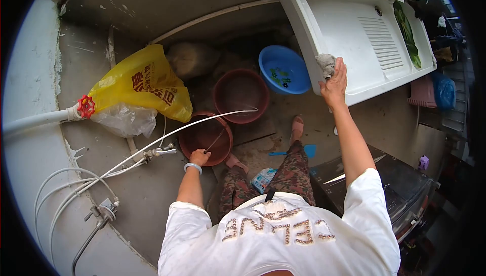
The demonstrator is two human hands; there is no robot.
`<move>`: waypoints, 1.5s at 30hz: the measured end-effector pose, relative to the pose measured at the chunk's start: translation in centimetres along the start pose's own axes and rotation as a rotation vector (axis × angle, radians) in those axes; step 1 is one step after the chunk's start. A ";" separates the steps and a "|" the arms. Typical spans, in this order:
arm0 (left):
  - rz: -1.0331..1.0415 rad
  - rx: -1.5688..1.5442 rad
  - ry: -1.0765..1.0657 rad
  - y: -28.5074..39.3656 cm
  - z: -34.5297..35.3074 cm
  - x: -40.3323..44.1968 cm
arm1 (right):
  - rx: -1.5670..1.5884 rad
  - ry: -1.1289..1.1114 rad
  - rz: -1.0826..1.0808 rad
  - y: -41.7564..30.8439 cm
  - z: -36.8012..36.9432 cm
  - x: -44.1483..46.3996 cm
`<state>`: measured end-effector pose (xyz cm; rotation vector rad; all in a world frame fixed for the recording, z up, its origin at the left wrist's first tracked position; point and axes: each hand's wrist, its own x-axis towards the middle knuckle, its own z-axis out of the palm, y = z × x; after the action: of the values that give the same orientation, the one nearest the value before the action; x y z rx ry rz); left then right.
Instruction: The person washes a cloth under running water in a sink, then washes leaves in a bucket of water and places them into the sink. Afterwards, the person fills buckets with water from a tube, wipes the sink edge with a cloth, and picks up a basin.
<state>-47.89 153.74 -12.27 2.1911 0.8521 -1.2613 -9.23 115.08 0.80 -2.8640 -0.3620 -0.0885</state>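
My left hand (200,157) is closed at the near rim of a reddish-brown basin (188,136), around one end of a thin stick-like piece that slants over the basin. It wears a pale bracelet. My right hand (334,89) lies with its fingers stretched out at the near corner of the white sink (334,33). A grey wad (325,63), perhaps cloth, sits on the sink's edge right beside those fingers. A second reddish basin (241,96) stands beyond the first.
A blue basin (284,70) with small green pieces stands beside the sink. At left are a yellow bag (147,81), a red valve (86,106), a tap (161,152) and a white hose (121,162). A dark glossy box (390,180) stands at right; a blue scoop-like item (310,150) lies near my feet.
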 end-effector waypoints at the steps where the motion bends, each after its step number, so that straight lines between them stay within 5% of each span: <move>1: 0.003 0.002 -0.011 0.3 -0.3 -0.3 | -0.002 0.001 -0.001 0.0 0.0 0.1; 13: 0.081 -0.015 0.079 2.7 4.7 -0.9 | 0.016 -0.022 0.044 -0.2 -0.3 0.3; 17: -0.001 -0.123 -0.061 4.5 5.4 -1.8 | 0.010 -0.036 0.052 -0.3 -0.4 0.3; 45: 0.227 0.088 -0.133 24.8 14.7 -8.2 | 0.052 -0.117 0.043 -0.3 -2.4 0.3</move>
<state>-42.09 124.44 -9.71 2.1711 0.4895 -1.3340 -9.03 114.79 3.18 -2.8306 -0.3206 0.0958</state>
